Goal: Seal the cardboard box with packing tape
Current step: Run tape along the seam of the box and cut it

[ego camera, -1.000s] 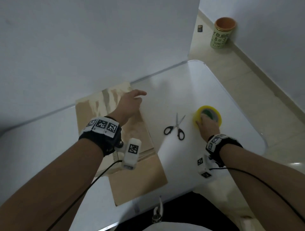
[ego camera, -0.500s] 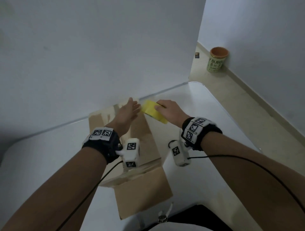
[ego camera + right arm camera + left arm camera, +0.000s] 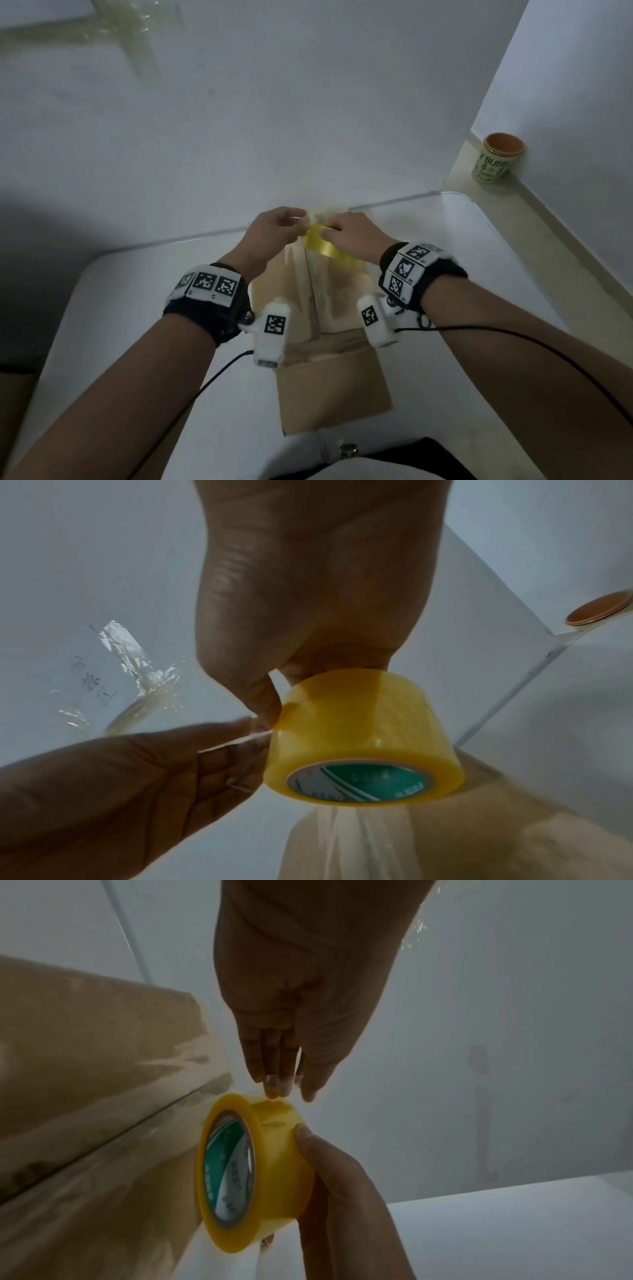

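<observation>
- Tape already runs in glossy strips along the centre seam of the cardboard box [image 3: 310,301], which lies on the white desk [image 3: 479,260] against the wall; whether that seam counts as fully sealed I cannot tell.
- No fresh strip is on the box yet, so by my judgement the pulling out, sticking down and cutting of a new length are all left.
- The yellow roll of tape [image 3: 251,1167] is held just above the far end of the box, near the wall.
- The right hand [image 3: 356,236] has its grip clenched round the roll: thumb on the outer face, fingers curled behind.
- The left hand [image 3: 274,229] comes in from the other side, fingertips [image 3: 274,1088] and thumb pinched together at the top of the roll.
- From the right wrist view a short clear tab of tape shows between those fingers, so the left grip seems to be grasping the loose end, just lifted off the roll.
- Crumpled clear tape [image 3: 137,666] sticks to the wall behind.
</observation>
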A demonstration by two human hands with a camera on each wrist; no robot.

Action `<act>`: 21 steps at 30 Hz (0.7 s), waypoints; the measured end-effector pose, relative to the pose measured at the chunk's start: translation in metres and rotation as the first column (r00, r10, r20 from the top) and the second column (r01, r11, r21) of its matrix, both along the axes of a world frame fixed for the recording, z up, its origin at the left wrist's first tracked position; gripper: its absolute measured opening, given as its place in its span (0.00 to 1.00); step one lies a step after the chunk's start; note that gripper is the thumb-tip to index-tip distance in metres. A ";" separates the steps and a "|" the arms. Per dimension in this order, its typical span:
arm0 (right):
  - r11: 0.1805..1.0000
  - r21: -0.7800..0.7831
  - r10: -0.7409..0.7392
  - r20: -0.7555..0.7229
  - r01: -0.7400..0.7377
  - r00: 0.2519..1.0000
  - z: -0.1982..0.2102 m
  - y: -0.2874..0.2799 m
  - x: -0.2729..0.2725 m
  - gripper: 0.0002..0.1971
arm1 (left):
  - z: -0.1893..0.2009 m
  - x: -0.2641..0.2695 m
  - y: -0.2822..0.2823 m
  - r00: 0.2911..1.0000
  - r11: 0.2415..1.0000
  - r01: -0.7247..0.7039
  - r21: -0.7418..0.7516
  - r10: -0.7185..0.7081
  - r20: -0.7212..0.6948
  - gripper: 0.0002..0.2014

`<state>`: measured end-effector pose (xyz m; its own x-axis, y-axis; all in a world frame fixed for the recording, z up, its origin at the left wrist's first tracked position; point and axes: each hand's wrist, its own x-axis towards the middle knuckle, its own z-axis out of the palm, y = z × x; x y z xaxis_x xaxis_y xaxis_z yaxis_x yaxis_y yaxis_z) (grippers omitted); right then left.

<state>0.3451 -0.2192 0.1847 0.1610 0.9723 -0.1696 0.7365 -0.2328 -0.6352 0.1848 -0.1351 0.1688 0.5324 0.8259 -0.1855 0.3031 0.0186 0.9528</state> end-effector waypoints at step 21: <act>0.912 -0.350 0.172 -0.150 -0.215 0.974 0.018 -0.025 -0.061 0.23 | -0.027 -0.095 -0.045 0.997 0.981 0.031 -0.190 -0.018 0.072 0.07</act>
<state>0.2840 -0.2439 0.2026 -0.0653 0.8510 -0.5210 0.7184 -0.3223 -0.6164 0.0900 -0.1801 0.1420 0.5694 0.7654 -0.2999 0.2385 0.1954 0.9513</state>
